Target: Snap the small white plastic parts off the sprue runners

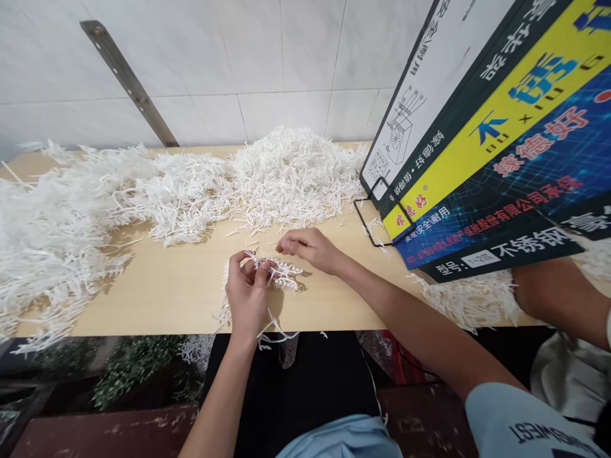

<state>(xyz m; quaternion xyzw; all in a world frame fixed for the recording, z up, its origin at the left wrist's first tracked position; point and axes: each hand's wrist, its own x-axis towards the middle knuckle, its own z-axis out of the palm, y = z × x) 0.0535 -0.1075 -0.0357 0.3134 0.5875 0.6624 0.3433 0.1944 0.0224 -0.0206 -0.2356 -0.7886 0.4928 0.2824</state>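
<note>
My left hand (pixel 248 289) is closed around a white, branching plastic sprig (pixel 284 275), thumb pressed on top, just above the table. The sprig's forked tips point right. Just beyond it, my right hand (pixel 311 248) hovers with its fingers drawn together, apart from the left hand; anything between its fingertips is too small to make out. Loose white strands (pixel 274 331) hang at the table edge below my left hand. Behind my hands lies a heap of short white plastic pieces (pixel 296 175).
Longer white sprigs (pixel 62 222) cover the left of the wooden table (pixel 176 299). At right, a large printed box (pixel 477 146) stands by a black wire stand (pixel 377 229). Another person's arm (pixel 558 299) reaches in behind it. Green artificial foliage (pixel 133 366) lies below the table.
</note>
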